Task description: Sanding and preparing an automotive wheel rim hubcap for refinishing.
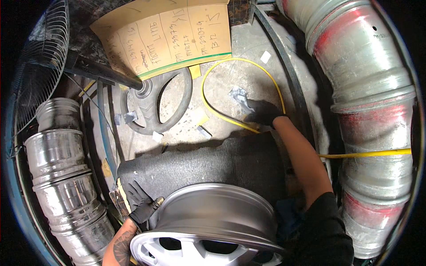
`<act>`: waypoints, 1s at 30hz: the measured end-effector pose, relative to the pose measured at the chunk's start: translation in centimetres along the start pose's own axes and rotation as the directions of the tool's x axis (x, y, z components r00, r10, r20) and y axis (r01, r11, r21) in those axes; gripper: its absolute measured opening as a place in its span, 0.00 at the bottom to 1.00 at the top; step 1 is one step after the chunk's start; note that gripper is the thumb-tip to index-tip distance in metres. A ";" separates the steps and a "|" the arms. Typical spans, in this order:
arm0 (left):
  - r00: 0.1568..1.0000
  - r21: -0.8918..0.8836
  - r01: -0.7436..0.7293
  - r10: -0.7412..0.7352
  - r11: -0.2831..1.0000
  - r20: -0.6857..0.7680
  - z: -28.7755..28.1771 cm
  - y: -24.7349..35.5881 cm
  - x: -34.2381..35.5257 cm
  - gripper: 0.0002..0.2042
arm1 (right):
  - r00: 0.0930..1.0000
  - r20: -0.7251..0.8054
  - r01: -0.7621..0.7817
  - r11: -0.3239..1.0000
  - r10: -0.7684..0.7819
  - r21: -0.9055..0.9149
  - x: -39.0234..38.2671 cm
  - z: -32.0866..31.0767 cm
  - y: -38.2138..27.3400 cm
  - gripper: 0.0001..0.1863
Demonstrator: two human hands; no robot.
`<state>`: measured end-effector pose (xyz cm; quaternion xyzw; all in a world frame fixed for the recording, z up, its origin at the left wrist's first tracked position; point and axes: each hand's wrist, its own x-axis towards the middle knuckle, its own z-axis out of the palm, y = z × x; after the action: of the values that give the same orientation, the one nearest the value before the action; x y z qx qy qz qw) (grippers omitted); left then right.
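Observation:
A silver alloy wheel [217,210] rests at the near edge of a support covered by a black ribbed mat [195,166], its spokes toward me. My left hand [144,204], in a black glove, lies at the wheel's left side with the fingers spread and the thumb by the barrel. My right arm reaches past the mat. Low over the floor, my black-gloved right hand [264,113] has a crumpled pale grey sheet [239,96] at its fingers and appears closed on it; finger detail is dark. A yellow hose [208,103] loops around and beneath this hand.
Stacked bare metal wheel barrels stand at left [57,153] and right [370,111], the right ones marked red. Beyond the mat are a fan's round base [153,111], a cardboard sheet with handwriting [177,35] and paper scraps on concrete. A fan cage [49,57] sits upper left.

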<state>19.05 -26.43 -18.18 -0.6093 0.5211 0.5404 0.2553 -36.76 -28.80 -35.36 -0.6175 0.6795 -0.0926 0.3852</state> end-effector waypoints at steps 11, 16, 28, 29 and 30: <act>0.993 0.079 -0.097 0.101 0.992 -0.055 0.1 -1.6 0.7 0.42 | 0.946 -0.129 0.239 0.908 -0.298 -0.345 0.4 3.3 1.1 0.21; 0.999 0.138 0.041 -0.038 0.989 -0.028 -0.4 -2.8 1.4 0.43 | 0.941 -0.219 0.145 0.895 -0.256 -0.422 -0.8 3.4 0.2 0.21; 0.999 0.052 -0.043 0.042 0.998 0.008 -0.3 1.1 -0.7 0.44 | 0.962 -0.186 0.060 0.820 -0.199 -0.569 -1.2 6.9 -1.0 0.15; 1.000 0.072 0.025 -0.025 0.997 0.008 -0.3 1.5 -0.8 0.44 | 0.975 -0.093 0.113 0.815 -0.200 -0.568 -1.3 5.5 -1.5 0.11; 0.996 0.091 0.092 -0.093 0.992 0.008 -0.4 1.7 -0.8 0.43 | 0.976 -0.095 0.109 0.816 -0.196 -0.567 -1.1 4.8 -1.4 0.11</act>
<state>17.70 -27.04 -16.92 -0.6172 0.5148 0.5075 0.3106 -32.65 -26.39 -37.38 -0.7468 0.6519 0.0337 0.1274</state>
